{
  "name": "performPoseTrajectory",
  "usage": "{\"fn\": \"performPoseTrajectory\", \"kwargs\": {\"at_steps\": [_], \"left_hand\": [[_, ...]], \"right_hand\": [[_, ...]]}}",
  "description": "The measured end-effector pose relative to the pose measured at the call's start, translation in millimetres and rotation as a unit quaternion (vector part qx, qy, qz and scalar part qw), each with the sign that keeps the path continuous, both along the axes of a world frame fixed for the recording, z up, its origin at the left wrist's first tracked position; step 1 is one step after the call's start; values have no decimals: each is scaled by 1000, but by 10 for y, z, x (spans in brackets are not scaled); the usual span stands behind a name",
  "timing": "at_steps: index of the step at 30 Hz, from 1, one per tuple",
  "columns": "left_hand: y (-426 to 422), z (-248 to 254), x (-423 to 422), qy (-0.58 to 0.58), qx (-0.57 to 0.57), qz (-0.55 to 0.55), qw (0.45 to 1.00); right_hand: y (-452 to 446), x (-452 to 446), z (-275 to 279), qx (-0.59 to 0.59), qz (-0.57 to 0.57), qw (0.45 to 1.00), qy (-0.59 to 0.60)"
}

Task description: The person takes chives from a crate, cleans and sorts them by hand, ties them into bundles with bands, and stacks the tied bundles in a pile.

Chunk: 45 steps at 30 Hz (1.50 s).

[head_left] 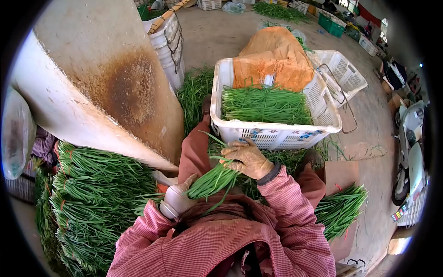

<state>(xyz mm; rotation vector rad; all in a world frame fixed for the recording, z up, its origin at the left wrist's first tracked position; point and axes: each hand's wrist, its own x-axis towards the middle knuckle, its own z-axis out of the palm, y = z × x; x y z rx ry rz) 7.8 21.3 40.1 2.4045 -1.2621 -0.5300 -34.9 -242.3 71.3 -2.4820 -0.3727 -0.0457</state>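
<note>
A loose bunch of garlic chives (pixel 213 181) lies across my lap, held between both hands. My left hand (pixel 178 198), in a pale glove, is closed around one end of it. At the other end my right hand (pixel 249 159), in a dirty tan glove, has its fingers curled over the stalks. A few leaves stick out above the bunch. Just beyond my hands stands a white plastic crate (pixel 277 131) with chives (pixel 265 106) laid in rows inside. An orange cloth (pixel 277 55) hangs over its far side.
Tied bunches of chives (pixel 101 203) are stacked high at my left beside a stained pillar (pixel 134 87). On my right, another tied bunch (pixel 341 210) rests on cardboard (pixel 341 173). A second crate (pixel 341 69), a metal hook (pixel 339 92) and a parked scooter (pixel 410 147) stand farther right.
</note>
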Motion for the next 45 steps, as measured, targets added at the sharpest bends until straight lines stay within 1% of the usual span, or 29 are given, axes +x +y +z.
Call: {"fn": "performPoseTrajectory", "kwargs": {"at_steps": [1,2,3,4,5,6,8,10,11,14,15,16,17,18,19,21,24,25,27,30,31,33,34,35,37,38,39,41,45], "left_hand": [[10,-70,0,-75,37,-57,995],[14,-133,9,-74,39,-57,995],[16,-204,14,106,-22,-5,994],[16,-279,12,283,-83,49,954],[19,-353,3,449,-140,103,877],[27,-417,0,595,-191,153,766],[74,-506,-6,718,-231,198,625],[157,-562,-10,635,-217,72,738],[129,-452,-30,636,-216,73,737],[10,-216,-116,504,-222,78,831],[11,-273,-141,504,-221,77,831],[-6,-301,-179,452,-255,115,847],[-24,-324,-225,399,-286,152,858],[-47,-318,-276,404,-281,153,857],[-76,-278,-318,443,-286,181,830],[-86,-260,-342,479,-287,207,803],[-28,-231,-328,522,-238,185,798],[-34,-218,-329,520,-240,188,798],[-60,-203,-341,487,-311,147,803],[-95,-174,-381,420,-291,145,847],[-106,-163,-396,388,-267,148,869],[-136,-114,-394,310,-220,147,913],[-147,-80,-401,263,-206,143,932],[-147,-42,-421,217,-193,135,947],[-191,19,-374,95,-207,114,967],[-208,27,-370,-27,-217,94,971],[-179,10,-391,-23,-213,95,972],[-136,-21,-362,-135,-137,75,979],[-78,-25,-324,-183,-120,42,975]], "right_hand": [[6,7,-23,85,10,995,44],[58,-19,-26,263,9,964,-26],[85,-30,-58,265,7,964,-24],[103,-45,-100,495,-37,868,-22],[110,-67,-132,692,-79,717,-20],[71,-72,-135,680,-185,709,5],[-38,-91,-180,704,-261,661,7],[-337,-101,-405,732,-290,615,-38],[-558,-149,-556,754,-285,587,-75],[-837,-400,-920,284,-492,813,-131],[-780,-486,-903,61,-543,829,-118],[-462,-497,-574,462,-537,699,-93],[-194,-532,-361,780,-439,443,-53],[-33,-616,-327,589,-399,702,17],[94,-662,-306,336,-312,884,87],[318,-580,-236,424,-192,873,142],[244,-511,-190,479,-215,799,292],[176,-551,-86,539,-199,767,286],[-35,-621,-229,809,54,538,231],[-148,-783,91,849,20,526,43],[-292,-796,41,863,119,491,17],[-536,-902,45,746,-58,662,31],[-560,-849,117,510,-253,822,18],[-592,-765,-137,119,-366,918,-97],[-565,-738,-290,-40,-352,902,-246],[-469,-703,-110,-20,-304,931,-200],[-336,-652,43,4,-255,955,-150],[-142,-390,-139,-103,-262,956,-79],[-59,-193,-415,7,-242,970,-15]]}}
